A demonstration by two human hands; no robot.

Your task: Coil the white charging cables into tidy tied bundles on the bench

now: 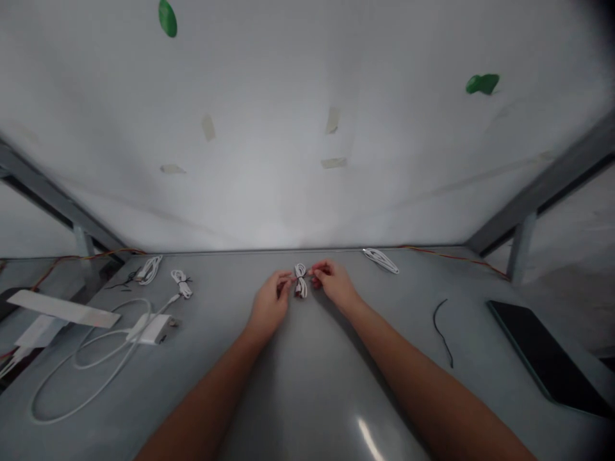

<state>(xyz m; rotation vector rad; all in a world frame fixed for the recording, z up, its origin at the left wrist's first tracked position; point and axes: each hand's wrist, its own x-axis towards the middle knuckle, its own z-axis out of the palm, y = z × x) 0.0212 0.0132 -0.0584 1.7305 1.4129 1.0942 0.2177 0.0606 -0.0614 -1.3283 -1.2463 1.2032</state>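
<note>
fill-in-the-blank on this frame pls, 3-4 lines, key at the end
1. Both hands, left hand and right hand, pinch a small coiled ____ cable bundle.
2. The loose black wire lies on the person's ____ side.
3. The dark tablet lies near the table's ____ edge.
4. The two spots on the wall are ____.

Missing words: white; right; right; green

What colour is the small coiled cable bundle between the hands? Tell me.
White coiled cable bundle, clearest in the head view.
</note>
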